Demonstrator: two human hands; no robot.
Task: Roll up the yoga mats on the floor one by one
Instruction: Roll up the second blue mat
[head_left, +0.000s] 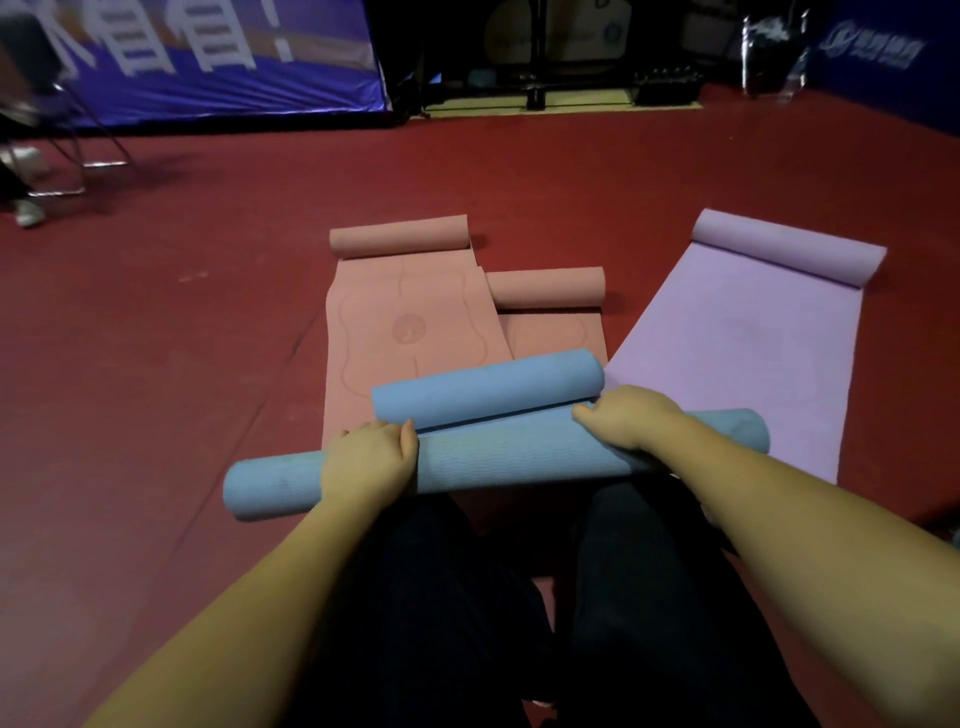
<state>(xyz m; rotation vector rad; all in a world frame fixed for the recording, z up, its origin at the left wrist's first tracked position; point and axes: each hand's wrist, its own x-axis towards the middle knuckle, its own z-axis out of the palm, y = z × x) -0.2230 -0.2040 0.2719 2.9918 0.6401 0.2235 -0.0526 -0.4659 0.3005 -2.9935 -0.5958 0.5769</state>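
A blue yoga mat (498, 454) lies across the floor in front of my knees, rolled into a near roll under my hands, with a second, shorter blue roll (488, 392) right behind it. My left hand (369, 460) grips the near roll left of its middle, fingers curled over the top. My right hand (626, 418) grips it to the right, fingers curled into the gap between the two rolls. Beyond lie two pink mats (410, 322) (550, 332) and a purple mat (743, 343), each flat with its far end rolled.
The floor (208, 312) is dark red. A blue banner (208, 57) hangs at the back left, with a chair frame (78, 150) and someone's shoe (26, 213) before it. Dark equipment (550, 78) stands at the back centre. My dark trouser legs fill the bottom.
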